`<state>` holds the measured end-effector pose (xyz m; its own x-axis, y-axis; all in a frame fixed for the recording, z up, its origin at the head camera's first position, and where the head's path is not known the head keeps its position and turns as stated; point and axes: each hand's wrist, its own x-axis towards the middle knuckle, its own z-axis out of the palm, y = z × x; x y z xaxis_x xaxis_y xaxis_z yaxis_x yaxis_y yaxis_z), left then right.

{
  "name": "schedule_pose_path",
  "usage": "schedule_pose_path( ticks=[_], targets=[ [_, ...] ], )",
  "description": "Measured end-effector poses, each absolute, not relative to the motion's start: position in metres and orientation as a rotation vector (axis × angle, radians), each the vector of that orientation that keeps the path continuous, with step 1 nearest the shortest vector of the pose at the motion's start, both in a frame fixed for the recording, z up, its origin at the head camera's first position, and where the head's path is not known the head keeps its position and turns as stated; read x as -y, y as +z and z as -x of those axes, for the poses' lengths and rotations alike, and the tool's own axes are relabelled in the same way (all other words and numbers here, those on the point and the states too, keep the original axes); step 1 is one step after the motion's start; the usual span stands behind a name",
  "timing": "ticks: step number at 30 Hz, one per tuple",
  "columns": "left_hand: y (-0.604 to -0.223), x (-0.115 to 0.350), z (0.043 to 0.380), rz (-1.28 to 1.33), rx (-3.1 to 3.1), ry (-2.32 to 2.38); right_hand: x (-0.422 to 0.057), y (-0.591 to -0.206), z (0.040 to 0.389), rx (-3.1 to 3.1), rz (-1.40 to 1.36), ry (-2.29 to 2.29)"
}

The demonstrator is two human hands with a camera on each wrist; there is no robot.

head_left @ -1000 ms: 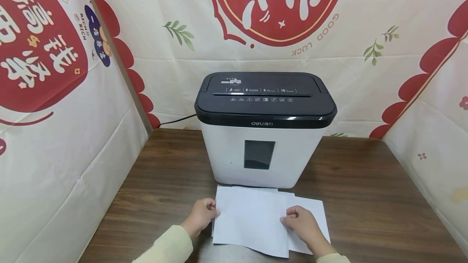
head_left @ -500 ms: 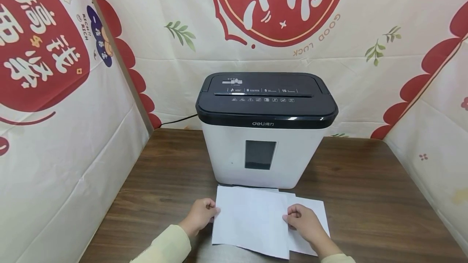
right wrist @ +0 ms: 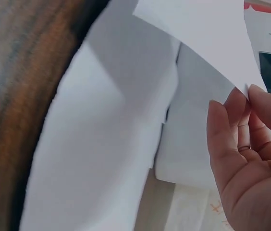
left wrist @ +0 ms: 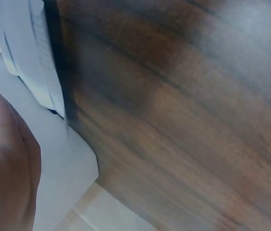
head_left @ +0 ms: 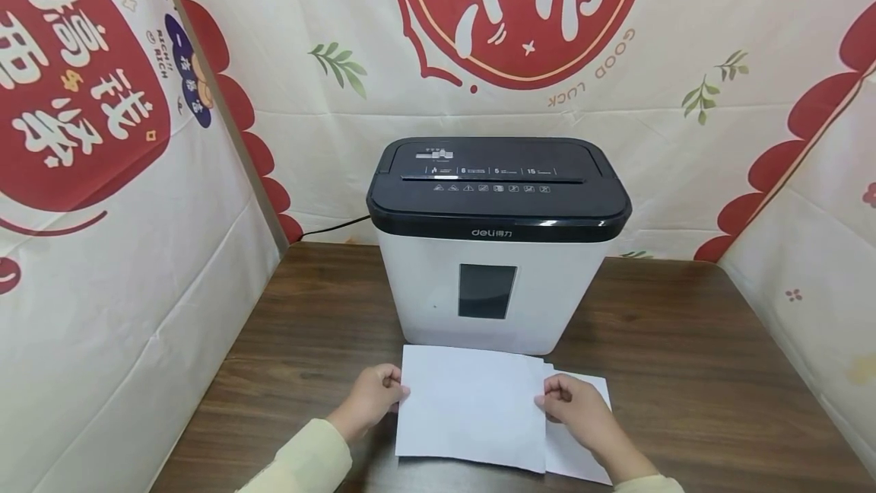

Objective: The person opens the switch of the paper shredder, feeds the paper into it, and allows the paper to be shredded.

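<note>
A white sheet of paper (head_left: 472, 409) is held up by its two side edges above other loose sheets (head_left: 578, 451). At its left edge my left hand (head_left: 372, 399) pinches the sheet; in the left wrist view the same hand (left wrist: 10, 159) shows, with its fingertips near the frame's left side. My right hand (head_left: 576, 411) pinches the right edge between thumb and forefinger. In the right wrist view, that hand (right wrist: 253, 154) grips a corner of the lifted sheet (right wrist: 198, 36), while more paper (right wrist: 97, 130) lies beneath it.
A white paper shredder (head_left: 417, 287) with a black top stands right behind the paper, its feed slot (head_left: 493, 179) running across the lid. A black cord (head_left: 335, 227) leads off to its left. Patterned cloth (head_left: 287, 173) hangs around the wooden table (head_left: 294, 341).
The top sheet has risen off the pile and now hides the back edges of the sheets below. Both hands have come up slightly with it, and the right one has shifted a little rightward.
</note>
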<state>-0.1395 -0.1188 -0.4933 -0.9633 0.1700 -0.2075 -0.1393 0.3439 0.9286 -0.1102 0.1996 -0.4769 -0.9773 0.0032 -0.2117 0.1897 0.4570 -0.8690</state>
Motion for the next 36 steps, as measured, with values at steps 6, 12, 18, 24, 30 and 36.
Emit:
schedule_pose_path(
  ticks=[6,12,18,24,30,36],
  targets=[
    [-0.477,0.119,0.139,-0.072,-2.352,1.661,-0.203,-0.461,0.107,-2.525,-0.097,-1.556],
    [-0.45,0.119,0.138,-0.126,-2.411,1.63,-0.206,-0.436,0.105,-2.569,-0.09,-1.495],
    [-0.426,0.12,0.138,-0.154,-2.412,1.65,-0.211,-0.412,0.103,-2.633,-0.006,-1.433],
    [-0.403,0.12,0.138,-0.195,-2.491,1.613,-0.215,-0.389,0.102,-2.674,0.023,-1.405],
    [-0.383,0.12,0.14,-0.195,-2.563,1.633,-0.218,-0.369,0.103,-2.734,0.037,-1.341],
    [-0.364,0.123,0.141,-0.174,-2.556,1.722,-0.218,-0.35,0.104,-2.808,0.144,-1.321]
  ],
)
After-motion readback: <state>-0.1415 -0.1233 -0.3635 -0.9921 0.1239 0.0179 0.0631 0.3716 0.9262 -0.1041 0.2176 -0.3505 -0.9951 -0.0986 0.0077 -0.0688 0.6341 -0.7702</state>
